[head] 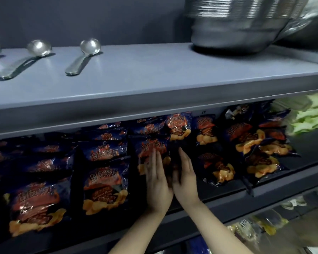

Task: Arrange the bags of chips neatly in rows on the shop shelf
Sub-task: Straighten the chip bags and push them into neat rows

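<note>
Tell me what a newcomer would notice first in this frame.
The dark blue chip bags crowding the middle shelf dominate the view. At their centre the left hand and right hand reach in side by side, fingers straight, against the bags. Above, the grey upper shelf bears metal ladles at left and stacked metal basins at right.

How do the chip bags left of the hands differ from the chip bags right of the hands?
Left dark blue foil chip bags lie straight; right dark blue foil chip bags lie tilted. The left ones overlap in rows; the right ones form a loose pile. Both carry the same print.
</note>
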The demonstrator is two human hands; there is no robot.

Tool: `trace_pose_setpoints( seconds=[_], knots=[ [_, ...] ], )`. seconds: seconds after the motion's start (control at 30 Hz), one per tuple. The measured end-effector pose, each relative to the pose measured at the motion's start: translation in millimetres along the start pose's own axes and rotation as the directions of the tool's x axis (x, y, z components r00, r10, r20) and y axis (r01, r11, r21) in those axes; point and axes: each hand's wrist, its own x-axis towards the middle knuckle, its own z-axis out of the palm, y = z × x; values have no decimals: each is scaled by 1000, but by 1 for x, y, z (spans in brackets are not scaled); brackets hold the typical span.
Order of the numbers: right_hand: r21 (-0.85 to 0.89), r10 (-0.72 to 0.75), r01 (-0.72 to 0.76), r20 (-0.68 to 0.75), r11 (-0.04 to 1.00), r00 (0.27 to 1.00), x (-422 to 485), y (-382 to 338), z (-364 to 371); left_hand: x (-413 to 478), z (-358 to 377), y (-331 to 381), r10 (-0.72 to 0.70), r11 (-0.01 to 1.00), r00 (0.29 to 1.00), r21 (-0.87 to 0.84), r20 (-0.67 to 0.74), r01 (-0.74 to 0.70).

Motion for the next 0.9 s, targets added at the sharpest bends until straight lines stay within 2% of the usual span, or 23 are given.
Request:
trace_pose_setpoints(
  seconds=[0.1,0.2,0.27,0.33,0.4,0.47,0.53,0.63,0.77,0.9],
  knots=[
    [-35,-117,114,-129,993,985,3,-14,-27,4,4,13,50,985,998,-169,37,-43],
    [-96,-119,97,-256,991,959,10,-15,-62,14,16,33,154,964,968,-243,197,-104],
    [-167,-101,54,-290,984,952,10,-7,-87,19,26,45,271,956,905,-202,328,-213],
    [-244,0,-69,-270,967,963,4,4,-108,21,37,51,351,936,831,-147,433,-319],
    [-297,93,-170,-257,940,962,-6,19,-124,25,46,55,374,918,761,-98,530,-383],
    [-335,108,-198,-270,921,957,-16,32,-138,28,56,60,345,912,717,-35,605,-408],
    [-358,119,-207,-252,911,960,-25,43,-148,27,62,62,294,927,726,-1,621,-375],
    [-372,155,-198,-143,907,977,-31,54,-154,24,69,59,277,941,780,4,561,-337],
    [-385,111,-99,10,917,994,-25,62,-147,28,71,53,300,942,792,-35,532,-334],
    [-383,30,-23,11,923,999,-15,72,-138,33,62,57,306,949,802,-93,514,-303]
  ],
)
